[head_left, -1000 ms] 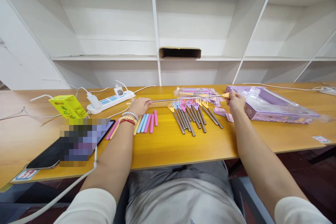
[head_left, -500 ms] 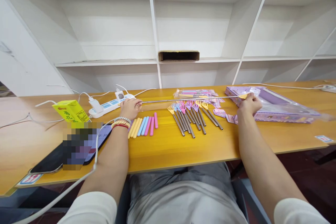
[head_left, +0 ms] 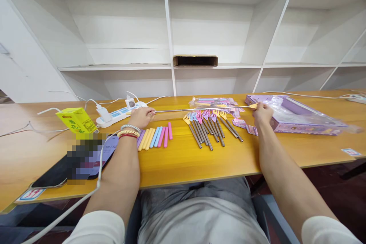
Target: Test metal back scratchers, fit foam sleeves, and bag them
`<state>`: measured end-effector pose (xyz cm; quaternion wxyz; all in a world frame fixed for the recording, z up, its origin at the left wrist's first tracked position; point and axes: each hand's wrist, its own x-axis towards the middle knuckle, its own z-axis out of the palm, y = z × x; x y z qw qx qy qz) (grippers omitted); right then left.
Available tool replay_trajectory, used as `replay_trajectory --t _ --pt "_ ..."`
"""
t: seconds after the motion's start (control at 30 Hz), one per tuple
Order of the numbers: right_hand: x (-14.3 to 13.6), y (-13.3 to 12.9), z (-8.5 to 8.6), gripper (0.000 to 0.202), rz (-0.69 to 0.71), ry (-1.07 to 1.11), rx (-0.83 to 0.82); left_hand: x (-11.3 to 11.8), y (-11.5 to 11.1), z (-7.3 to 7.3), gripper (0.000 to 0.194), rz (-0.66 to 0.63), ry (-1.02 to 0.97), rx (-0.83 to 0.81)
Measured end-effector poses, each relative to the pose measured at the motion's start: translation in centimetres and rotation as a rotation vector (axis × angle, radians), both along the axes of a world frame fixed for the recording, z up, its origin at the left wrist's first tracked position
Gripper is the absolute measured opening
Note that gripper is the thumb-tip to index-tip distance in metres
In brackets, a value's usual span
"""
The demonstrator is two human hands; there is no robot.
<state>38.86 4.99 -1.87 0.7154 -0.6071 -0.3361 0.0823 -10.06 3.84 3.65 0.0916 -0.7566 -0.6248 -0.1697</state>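
Note:
A thin metal telescopic rod [head_left: 200,109] stretches level between my two hands, above the table. My left hand [head_left: 142,117] is closed on its left end, where a bit of yellow shows. At the right end is a yellow claw head [head_left: 253,106], pinched by my right hand [head_left: 263,113]. Below the rod lie several short back scratchers [head_left: 206,129] with yellow, blue, pink and purple claw heads and metal shafts. Left of them, beside my left wrist, is a row of coloured handle tubes [head_left: 154,138] in purple, yellow, blue and pink.
A purple box [head_left: 309,126] with clear plastic stands at the right. Packaged scratchers [head_left: 211,102] lie behind the rod. On the left are a power strip [head_left: 118,114], a yellow carton [head_left: 77,120], phones [head_left: 53,171] and a white cable crossing my left forearm.
My right hand has moved slightly left with the yellow claw head, and the rod between my hands is a little shorter. My left hand has hardly moved.

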Motion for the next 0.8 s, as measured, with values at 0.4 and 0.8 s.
replay_trajectory --t 0.4,0.8 --pt "-15.3 -2.6 1.1 0.034 0.955 -0.429 -0.084 14.6 -4.0 -0.5 0.036 -0.257 0.138 0.04" --pt "-15.3 -3.2 0.3 0.03 1.059 -0.469 -0.126 14.3 -4.3 -1.9 0.035 -0.263 0.124 0.008"
